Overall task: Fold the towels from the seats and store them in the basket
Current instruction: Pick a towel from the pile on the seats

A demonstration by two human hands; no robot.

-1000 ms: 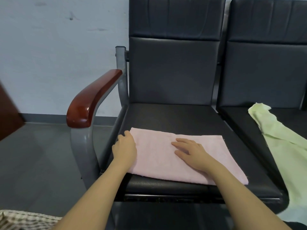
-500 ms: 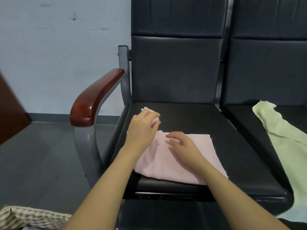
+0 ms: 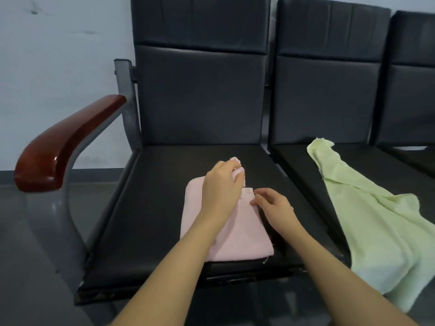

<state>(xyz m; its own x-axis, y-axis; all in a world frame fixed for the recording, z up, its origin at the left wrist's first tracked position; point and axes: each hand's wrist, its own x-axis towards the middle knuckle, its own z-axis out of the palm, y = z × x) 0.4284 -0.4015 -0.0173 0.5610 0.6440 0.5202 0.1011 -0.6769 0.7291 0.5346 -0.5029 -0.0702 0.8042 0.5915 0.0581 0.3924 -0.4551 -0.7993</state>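
Note:
A pink towel (image 3: 237, 238) lies folded into a narrow rectangle on the left black seat (image 3: 155, 208). My left hand (image 3: 222, 188) grips the towel's far corner and holds it lifted over the fold. My right hand (image 3: 273, 204) pinches the towel's right edge near the far corner, fingers curled. A pale green towel (image 3: 376, 229) lies unfolded across the neighbouring seat (image 3: 306, 175) and hangs over its front edge. The basket is out of view.
The left seat has a red-brown wooden armrest (image 3: 63, 144) on a grey metal frame. Black backrests (image 3: 200, 95) rise behind both seats, with a third seat (image 3: 414, 158) at the far right. Grey floor (image 3: 28, 267) lies to the left, white wall behind.
My left hand carried the towel's left side over to the right, halving its width. My right hand slid from the towel's middle to its right edge. The checked cloth at lower left left the view.

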